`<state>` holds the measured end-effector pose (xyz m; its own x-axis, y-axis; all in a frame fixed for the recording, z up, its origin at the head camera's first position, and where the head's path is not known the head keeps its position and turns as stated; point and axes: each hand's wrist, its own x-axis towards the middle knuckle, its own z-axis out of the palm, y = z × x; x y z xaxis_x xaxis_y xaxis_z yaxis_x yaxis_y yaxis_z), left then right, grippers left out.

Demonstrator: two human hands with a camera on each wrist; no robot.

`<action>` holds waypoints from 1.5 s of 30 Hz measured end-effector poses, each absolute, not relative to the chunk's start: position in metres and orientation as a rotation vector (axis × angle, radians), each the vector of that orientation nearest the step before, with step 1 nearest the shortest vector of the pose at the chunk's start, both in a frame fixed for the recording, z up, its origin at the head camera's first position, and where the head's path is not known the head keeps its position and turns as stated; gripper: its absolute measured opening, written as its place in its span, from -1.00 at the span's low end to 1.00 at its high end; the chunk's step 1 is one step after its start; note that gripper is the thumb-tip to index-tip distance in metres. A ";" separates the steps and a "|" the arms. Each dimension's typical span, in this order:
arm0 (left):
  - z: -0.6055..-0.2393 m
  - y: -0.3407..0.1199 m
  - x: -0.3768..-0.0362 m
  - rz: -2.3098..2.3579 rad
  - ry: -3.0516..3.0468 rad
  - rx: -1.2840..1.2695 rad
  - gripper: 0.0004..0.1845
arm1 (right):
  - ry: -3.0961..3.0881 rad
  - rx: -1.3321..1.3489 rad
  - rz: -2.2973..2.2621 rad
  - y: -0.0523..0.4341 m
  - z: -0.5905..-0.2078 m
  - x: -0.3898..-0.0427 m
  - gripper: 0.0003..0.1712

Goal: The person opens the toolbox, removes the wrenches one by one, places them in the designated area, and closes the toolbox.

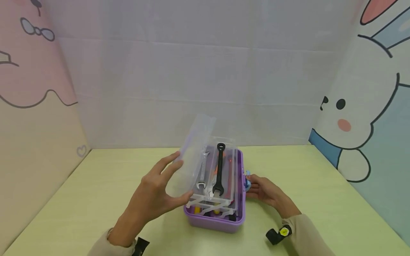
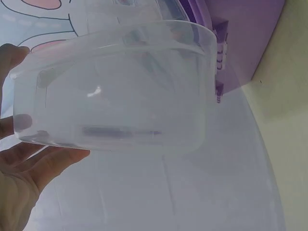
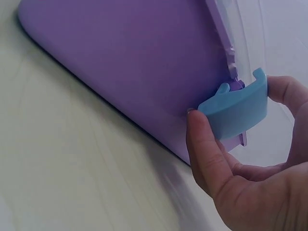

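Observation:
A purple toolbox (image 1: 211,222) stands on the table in the middle of the head view. Its clear lid (image 1: 195,149) is tilted up on the left side. My left hand (image 1: 153,195) holds that lid between thumb and fingers; the left wrist view shows the clear lid (image 2: 125,86) with my fingers (image 2: 24,168) under it. A clear inner tray carries a silver wrench (image 1: 202,170) and a black wrench (image 1: 219,170). At the box's right side my right hand (image 1: 266,192) pinches the blue latch (image 3: 238,110) between thumb and finger, against the purple wall (image 3: 134,62).
The yellow-green table (image 1: 96,192) is bounded by a white back panel and cartoon-printed side panels. Red and yellow tools (image 1: 229,161) lie under the tray inside the box. Black wrist camera mounts (image 1: 278,234) sit on both sleeves.

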<state>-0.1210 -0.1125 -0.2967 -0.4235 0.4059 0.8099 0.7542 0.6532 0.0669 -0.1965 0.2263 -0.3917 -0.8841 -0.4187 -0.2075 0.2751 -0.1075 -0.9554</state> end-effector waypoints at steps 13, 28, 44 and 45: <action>-0.306 -0.134 -0.123 -0.810 -2.061 -0.765 -0.28 | 1.728 -0.161 -2.037 0.228 -0.390 -0.199 -0.75; -0.312 -0.147 -0.122 -0.955 -2.128 -0.610 -0.31 | 1.728 -0.147 -2.033 0.229 -0.390 -0.201 -0.71; -0.313 -0.157 -0.119 -0.991 -2.192 -0.544 -0.33 | 1.717 -0.129 -2.026 0.230 -0.389 -0.201 -0.73; -0.313 -0.158 -0.119 -0.995 -2.194 -0.542 -0.33 | 1.718 -0.133 -2.025 0.230 -0.389 -0.201 -0.74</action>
<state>-0.1194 -0.1576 -0.3132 -0.6967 0.0969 0.7108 0.5984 0.6249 0.5013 -0.2011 0.2304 -0.3892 -0.8811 -0.4143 -0.2281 0.2924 -0.0981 -0.9513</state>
